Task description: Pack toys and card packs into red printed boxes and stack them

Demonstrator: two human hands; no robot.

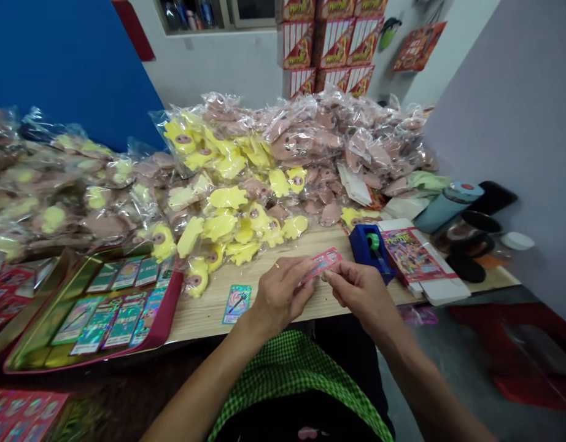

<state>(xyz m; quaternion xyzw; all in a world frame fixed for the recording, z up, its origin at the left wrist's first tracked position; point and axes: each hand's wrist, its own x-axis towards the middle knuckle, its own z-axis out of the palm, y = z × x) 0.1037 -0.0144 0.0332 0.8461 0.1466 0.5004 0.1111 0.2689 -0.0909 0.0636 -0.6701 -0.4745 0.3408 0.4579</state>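
Many bagged yellow and pink plush toys (246, 184) heaped across table (200, 322), far more there than cards in hand. Left hand (279, 296) and right hand (363, 296) close together, pinching small pink card (320, 266) between them. Rows of shiny green cards (112, 319) lying in pink-rimmed tray (170, 301); single loose card (237, 304) on table; blue tape dispenser (370, 252) just beside printed flat box (412, 255).

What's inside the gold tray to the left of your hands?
The gold tray holds two rows of shiny green cards. They cover its floor there, so anything beneath them can't be seen.
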